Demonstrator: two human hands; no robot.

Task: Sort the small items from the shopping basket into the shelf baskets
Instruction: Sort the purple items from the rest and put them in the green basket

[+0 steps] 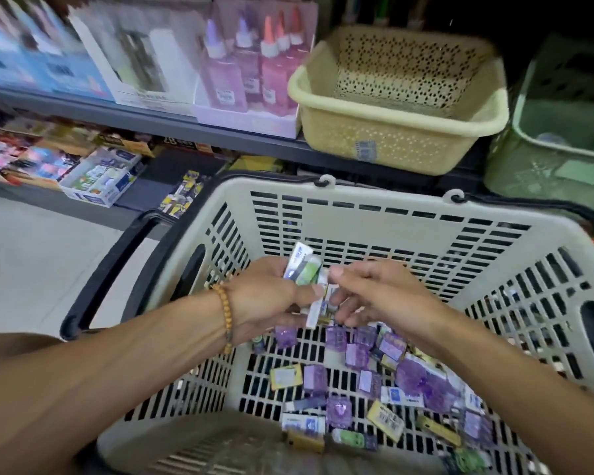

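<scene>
The lower right of the frame is filled by a grey slatted shopping basket (374, 221), its black handle (110, 269) folded down at the left. A shelf (151, 123) runs across the upper half. On it, upper centre-right, a cream perforated basket (391, 132) is set, and just beside it, at the far right edge, a green basket (546, 166) is seen. Boxed goods are blurred at the upper left, with a tray of pink and purple bottles (247, 73) next to the cream basket. On the lower shelf at the left, more packets (100, 176) are laid out.

Both forearms are stretched over the shopping basket. The left hand (268, 299), with a bead bracelet (225, 317) at the wrist, is curled round a few small packs (304, 265), white, blue and green. The right hand (367, 293) is brought against it at mid-frame, its fingers bent and pinching a white pack (318, 308) held between the two hands. The remaining small items (357, 378), purple cases, yellow and white packets, are scattered over the basket floor, below the hands and towards the lower right.
</scene>
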